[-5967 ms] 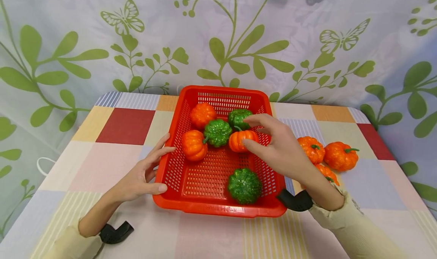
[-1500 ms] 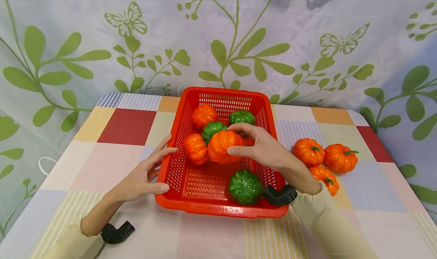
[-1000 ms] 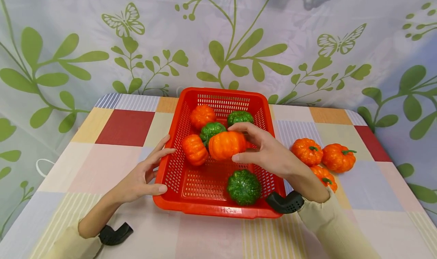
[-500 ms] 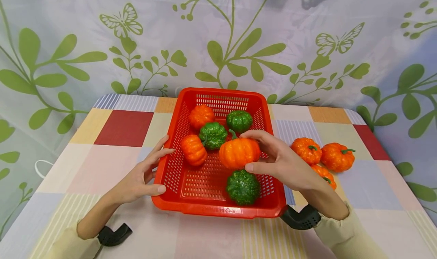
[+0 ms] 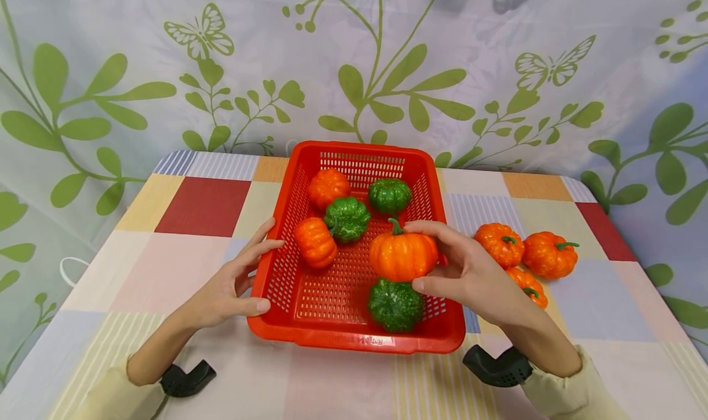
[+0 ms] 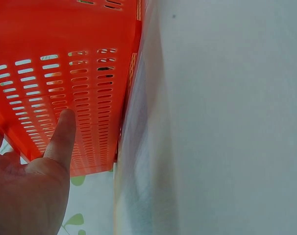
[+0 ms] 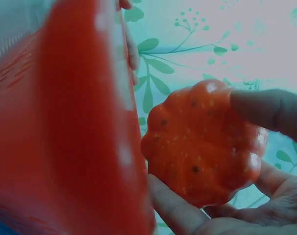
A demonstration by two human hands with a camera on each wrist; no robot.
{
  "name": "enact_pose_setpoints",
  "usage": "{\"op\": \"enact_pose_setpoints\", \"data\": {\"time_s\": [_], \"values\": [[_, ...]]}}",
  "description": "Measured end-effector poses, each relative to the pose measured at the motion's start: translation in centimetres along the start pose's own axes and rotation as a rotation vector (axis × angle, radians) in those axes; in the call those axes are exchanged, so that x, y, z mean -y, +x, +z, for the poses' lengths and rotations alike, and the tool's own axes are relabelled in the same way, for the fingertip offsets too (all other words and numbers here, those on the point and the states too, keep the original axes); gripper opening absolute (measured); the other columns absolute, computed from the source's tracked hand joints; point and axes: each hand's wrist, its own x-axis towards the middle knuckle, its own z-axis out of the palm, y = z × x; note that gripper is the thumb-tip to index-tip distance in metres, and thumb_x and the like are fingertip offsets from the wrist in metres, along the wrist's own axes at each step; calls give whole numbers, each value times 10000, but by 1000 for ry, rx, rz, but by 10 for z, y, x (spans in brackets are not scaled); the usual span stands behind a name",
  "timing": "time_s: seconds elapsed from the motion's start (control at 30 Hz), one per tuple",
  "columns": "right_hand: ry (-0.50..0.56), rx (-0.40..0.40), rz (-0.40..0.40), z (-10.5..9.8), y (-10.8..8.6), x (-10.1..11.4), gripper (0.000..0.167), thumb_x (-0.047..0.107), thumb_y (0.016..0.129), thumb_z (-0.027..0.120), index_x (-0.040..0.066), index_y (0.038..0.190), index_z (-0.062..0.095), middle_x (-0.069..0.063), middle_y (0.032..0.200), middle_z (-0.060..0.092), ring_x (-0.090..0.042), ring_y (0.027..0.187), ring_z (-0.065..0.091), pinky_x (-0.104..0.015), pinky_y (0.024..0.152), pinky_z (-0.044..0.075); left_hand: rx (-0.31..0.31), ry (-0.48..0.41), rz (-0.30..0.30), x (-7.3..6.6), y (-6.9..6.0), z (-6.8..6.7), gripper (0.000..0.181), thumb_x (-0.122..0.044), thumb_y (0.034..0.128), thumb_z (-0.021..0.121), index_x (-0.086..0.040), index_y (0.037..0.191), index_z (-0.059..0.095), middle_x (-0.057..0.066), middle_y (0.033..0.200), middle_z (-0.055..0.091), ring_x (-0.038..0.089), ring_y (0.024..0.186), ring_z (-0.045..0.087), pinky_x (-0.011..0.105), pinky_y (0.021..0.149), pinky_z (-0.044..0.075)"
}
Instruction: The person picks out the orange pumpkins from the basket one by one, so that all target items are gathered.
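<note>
My right hand grips a small orange pumpkin between thumb and fingers, over the right part of the red plastic basket. Its stem points up in the head view; the right wrist view shows the ribbed underside of this pumpkin beyond the basket's rim. Below it in the basket sits a green pumpkin. My left hand rests against the basket's left side with fingers extended; in the left wrist view its thumb touches the slotted outer wall.
Also in the basket are two orange pumpkins, one at the back and one at the left, and two more green pumpkins. Three orange pumpkins stand together on the checked tablecloth at the right. A leaf-printed curtain hangs behind.
Six seconds ago my right hand reached over the pumpkin in the basket. Held up since then, it has shifted right and slightly nearer, its stem now upright. My left hand stays put.
</note>
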Motion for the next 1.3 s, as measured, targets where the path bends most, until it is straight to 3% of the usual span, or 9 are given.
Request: {"op": "enact_pose_setpoints", "data": {"time_s": [0.1,0.27,0.4,0.63,0.87,1.2,1.3], "values": [[13,-9,2,1,-5,0,489,-44,917,628,27,1373,467,-175,1395,425,-333,1139,533,-342,888,543,2,-5,-3,0,0,0,784,-67,829,703,7,1503,309,-16,1651,-52,274,1383,305,407,919,530],[-35,-91,-11,2,-12,-2,311,-7,954,584,36,1258,529,-149,1450,388,-325,1274,442,-322,936,516,-1,-17,-12,-3,0,2,800,-43,814,697,-13,1511,308,-42,1650,-52,240,1397,294,409,928,525],[-42,-116,2,2,-16,-3,269,-9,940,607,41,1197,542,-142,1467,370,-326,1314,407,-323,947,511,-3,-16,-16,-3,0,2,804,-44,812,699,-25,1515,309,-47,1649,-52,238,1399,290,408,929,524],[-26,-130,17,2,-23,-4,311,-33,925,624,35,1213,530,-153,1474,374,-291,1267,490,-345,926,526,5,-1,3,1,0,1,781,-77,835,708,6,1501,309,-12,1651,-54,258,1394,294,402,932,523],[-46,-148,15,1,-31,-2,582,-54,909,637,79,1436,429,-151,1410,421,-318,1194,523,-336,923,528,-5,14,10,-1,1,0,771,-53,830,696,9,1497,314,-8,1651,-44,249,1396,286,397,921,530],[-12,-152,-11,0,-41,-4,579,-103,894,622,25,1427,435,-191,1417,404,-324,1192,533,-363,913,535,2,10,5,0,0,0,778,-55,831,697,13,1499,304,-6,1651,-51,256,1387,303,405,920,530],[-35,-152,-25,-1,-45,-5,549,-115,887,620,20,1390,445,-201,1449,367,-300,1263,481,-346,928,524,2,4,2,1,0,0,776,-53,832,696,11,1499,306,-11,1651,-53,258,1377,320,407,923,529]]}}
